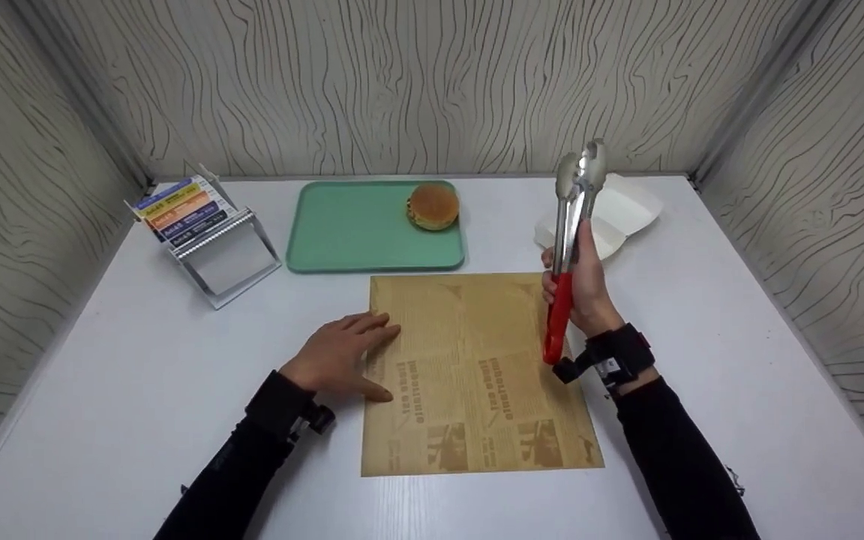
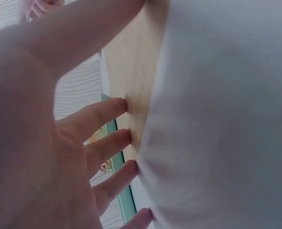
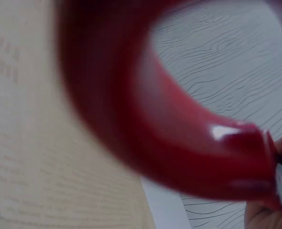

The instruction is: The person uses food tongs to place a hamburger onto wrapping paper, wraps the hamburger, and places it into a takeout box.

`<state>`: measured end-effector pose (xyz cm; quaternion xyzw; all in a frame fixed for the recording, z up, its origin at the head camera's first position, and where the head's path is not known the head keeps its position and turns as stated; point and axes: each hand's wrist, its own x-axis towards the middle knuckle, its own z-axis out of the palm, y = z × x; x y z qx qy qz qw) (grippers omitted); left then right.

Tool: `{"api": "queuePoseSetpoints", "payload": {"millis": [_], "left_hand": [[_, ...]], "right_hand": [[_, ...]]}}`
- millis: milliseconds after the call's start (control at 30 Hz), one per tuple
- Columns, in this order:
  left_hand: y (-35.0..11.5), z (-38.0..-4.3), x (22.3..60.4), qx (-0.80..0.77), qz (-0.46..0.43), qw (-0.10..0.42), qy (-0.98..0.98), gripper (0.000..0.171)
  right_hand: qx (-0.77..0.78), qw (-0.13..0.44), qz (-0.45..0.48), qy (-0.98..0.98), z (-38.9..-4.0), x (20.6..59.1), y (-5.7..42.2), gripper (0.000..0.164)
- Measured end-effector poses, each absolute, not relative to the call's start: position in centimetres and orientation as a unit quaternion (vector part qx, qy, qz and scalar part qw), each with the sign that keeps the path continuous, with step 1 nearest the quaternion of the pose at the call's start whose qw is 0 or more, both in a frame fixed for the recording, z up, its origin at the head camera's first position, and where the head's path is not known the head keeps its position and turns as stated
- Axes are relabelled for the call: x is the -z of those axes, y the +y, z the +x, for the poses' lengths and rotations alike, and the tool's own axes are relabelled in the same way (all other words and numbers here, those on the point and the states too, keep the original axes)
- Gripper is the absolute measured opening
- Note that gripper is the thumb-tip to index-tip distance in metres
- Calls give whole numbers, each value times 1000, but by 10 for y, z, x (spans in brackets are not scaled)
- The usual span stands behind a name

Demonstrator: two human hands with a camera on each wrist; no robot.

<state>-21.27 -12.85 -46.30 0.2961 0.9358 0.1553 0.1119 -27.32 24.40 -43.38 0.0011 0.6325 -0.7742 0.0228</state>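
Note:
My right hand (image 1: 586, 281) grips a pair of tongs (image 1: 561, 307) with red handles and metal arms, raised with the scalloped tips pointing to the back. In the right wrist view the red handle (image 3: 179, 157) fills much of the picture. Beneath lies a brown printed sheet of wrapping paper (image 1: 469, 337), flat on the table. My left hand (image 1: 342, 356) rests with spread fingers on its left edge; the left wrist view shows the fingertips (image 2: 124, 136) at that edge. A burger (image 1: 433, 207) sits at the right end of a green tray (image 1: 349, 225) behind the paper.
A white open takeout box (image 1: 631, 210) stands at the back right, partly hidden behind the tongs and right hand. At the left, a metal rack (image 1: 226, 259) holds several coloured labelled strips (image 1: 181, 210). Patterned walls (image 1: 432, 90) enclose the white table (image 1: 702, 337) at the back and sides.

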Motion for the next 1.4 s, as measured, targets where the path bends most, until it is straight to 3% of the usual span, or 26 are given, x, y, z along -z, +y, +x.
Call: {"api": "queuePoseSetpoints", "payload": {"millis": [167, 333, 433, 733, 1400], "left_hand": [[-131, -211, 464, -153, 293, 111, 937, 97], [-130, -212, 464, -163, 296, 110, 935, 97], [-130, -212, 464, -166, 295, 116, 934, 97], [-130, -212, 465, -167, 290, 120, 935, 97], [-131, -212, 465, -163, 299, 122, 932, 96]], "right_hand": [[650, -60, -44, 756, -279, 434, 225, 56], [429, -149, -94, 886, -299, 427, 212, 67], [317, -164, -125, 926, -314, 423, 207, 71], [139, -54, -140, 979, -350, 419, 195, 84], [101, 97, -79, 987, -363, 405, 172, 96]]}}
